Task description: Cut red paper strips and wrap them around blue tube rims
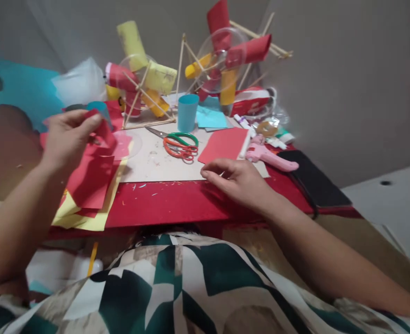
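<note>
My left hand (67,134) is closed on a piece of red paper (104,135), pinched between thumb and fingers above a pile at the left. In that pile, red sheets (91,183) lie over yellow paper (111,208). My right hand (234,181) hovers or rests near the table's front edge, its fingers loosely curved with a gap to the thumb. Nothing shows in it. Just beyond its fingers lies a flat red sheet (224,144). Scissors (182,144) with orange and green handles lie on the pale board (142,167) between my hands.
Two stick-framed pinwheels, one with yellow and red blades (131,44) and one with red and orange blades (248,51), stand at the back. A blue paper cylinder (188,113) stands before them. At the right are a pink glue gun (272,157) and a black flat object (321,183).
</note>
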{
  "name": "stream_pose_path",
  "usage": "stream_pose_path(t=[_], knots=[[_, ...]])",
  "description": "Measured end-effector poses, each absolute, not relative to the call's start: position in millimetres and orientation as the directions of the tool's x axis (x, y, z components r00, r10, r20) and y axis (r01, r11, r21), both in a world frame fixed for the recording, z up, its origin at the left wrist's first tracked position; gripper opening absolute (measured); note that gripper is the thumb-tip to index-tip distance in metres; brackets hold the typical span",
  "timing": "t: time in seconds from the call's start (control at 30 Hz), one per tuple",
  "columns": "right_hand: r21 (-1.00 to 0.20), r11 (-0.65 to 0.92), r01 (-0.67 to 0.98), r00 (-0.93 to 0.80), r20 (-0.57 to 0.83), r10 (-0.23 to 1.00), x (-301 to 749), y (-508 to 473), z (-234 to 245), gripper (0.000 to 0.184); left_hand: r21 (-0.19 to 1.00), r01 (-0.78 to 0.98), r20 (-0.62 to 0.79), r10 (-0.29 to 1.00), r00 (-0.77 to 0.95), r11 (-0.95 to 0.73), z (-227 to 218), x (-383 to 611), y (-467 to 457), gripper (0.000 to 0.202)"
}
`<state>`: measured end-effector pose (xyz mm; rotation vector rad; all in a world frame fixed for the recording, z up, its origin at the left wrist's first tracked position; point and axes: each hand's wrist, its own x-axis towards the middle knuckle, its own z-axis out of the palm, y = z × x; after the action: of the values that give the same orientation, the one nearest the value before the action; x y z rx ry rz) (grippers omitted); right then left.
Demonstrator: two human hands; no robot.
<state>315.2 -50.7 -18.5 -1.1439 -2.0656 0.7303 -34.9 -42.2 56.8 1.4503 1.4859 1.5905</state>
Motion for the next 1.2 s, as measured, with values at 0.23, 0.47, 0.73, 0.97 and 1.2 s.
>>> stream_pose_path(t=[0.23, 0.47, 0.73, 0.97, 1.2], knots=[[-0.943, 0.311, 0.121, -0.5, 0.213, 0.839, 258, -27, 1, 0.045, 0.989, -0.038, 0.133, 0.977, -0.167, -0.141, 60, 30, -38, 0.015], [-0.91, 0.403, 0.102, -0.464, 0.315, 0.828, 241, 8, -16, 0.049, 0.974, -0.211, -0.088, 0.996, -0.015, 0.083, 46, 38, -28, 0.014], [-0.917, 0.37, 0.15, -0.517, 0.246, 0.82, 239, 3, -17, 0.026, 0.966, -0.231, -0.09, 0.988, 0.125, 0.117, 27, 30, -15, 0.016], [-0.938, 0.338, 0.072, -0.562, 0.242, 0.791, 252, -12, -4, 0.021, 0.947, -0.273, -0.133, 0.98, 0.149, 0.17, 8, 26, -12, 0.02], [-0.996, 0.087, -0.003, -0.482, 0.078, 0.873, 260, 1, -9, 0.053, 0.944, -0.295, -0.156, 0.988, 0.009, 0.151, -7, 27, -10, 0.023]])
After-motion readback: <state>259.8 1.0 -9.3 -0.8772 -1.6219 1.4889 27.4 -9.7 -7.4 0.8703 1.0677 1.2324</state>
